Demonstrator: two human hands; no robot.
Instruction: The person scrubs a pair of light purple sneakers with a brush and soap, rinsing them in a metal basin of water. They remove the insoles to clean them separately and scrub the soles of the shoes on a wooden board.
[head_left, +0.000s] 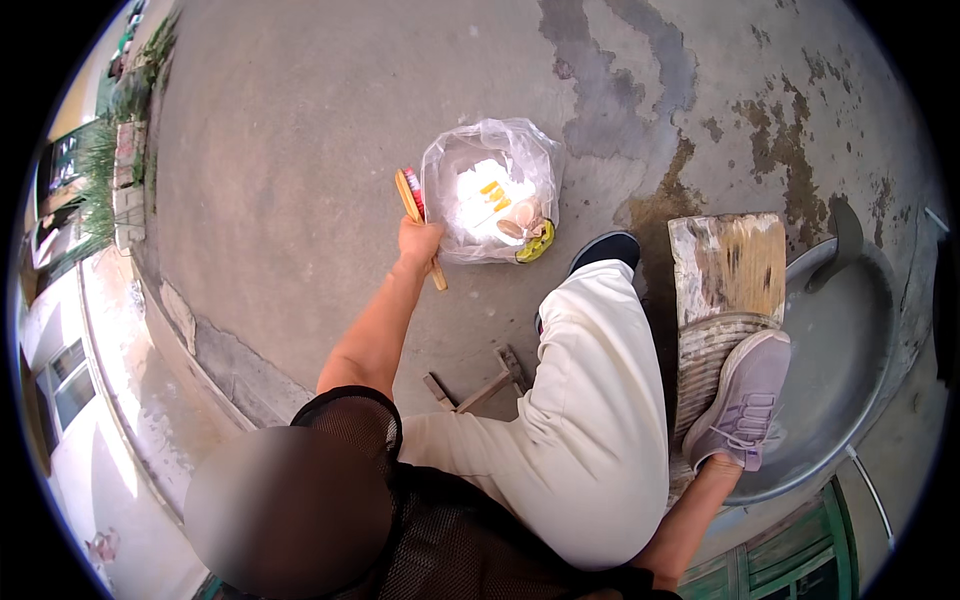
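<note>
My left hand (421, 238) grips a wooden-handled brush (409, 196) with pink and white bristles, right against the left side of a clear plastic bag (491, 131). White material, small yellow pieces, and brown and yellow-green items lie inside the bag. At the lower right, my right hand (723, 466) reaches into the opening of a pale lilac sneaker (750, 397), most of the hand hidden by it. Under the sneaker is the ribbed part of a wooden washboard (727, 262), which rests in a large metal basin (889, 315) holding cloudy liquid.
My dark shoe (611, 249) stands on the concrete ground left of the washboard. A wooden stool frame (484, 391) shows beside my leg. A dark curved object (844, 244) lies over the basin's rim. Wet patches (675, 180) mark the ground; brick-edged plants stand far left.
</note>
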